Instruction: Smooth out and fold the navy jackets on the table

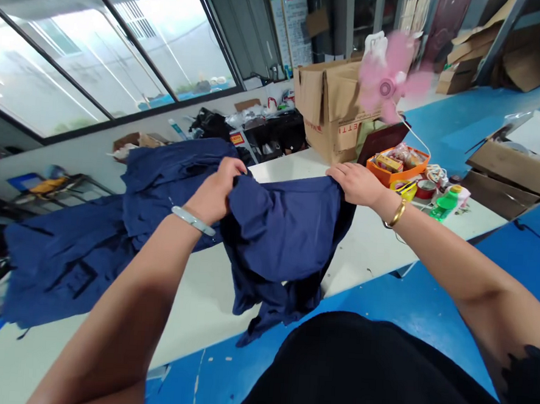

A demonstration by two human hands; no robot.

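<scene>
A navy blue work garment (282,227) is lifted off the white table (367,250), and its long remainder (65,262) lies spread to the left across the tabletop. My left hand (216,189) grips a bunched fold of the cloth near its upper edge, with a pale bangle on the wrist. My right hand (356,184) pinches the far edge of the same garment between fingers and thumb, with a gold bangle on the wrist. The cloth sags between my hands, and its lower part hangs over the table's near side.
Beyond the table stand a cardboard box (330,108) and a spinning pink fan (387,87). An orange tray (398,164) of small items, tape rolls and a green bottle (448,207) sit on the table's far right. Blue floor (427,321) surrounds the table.
</scene>
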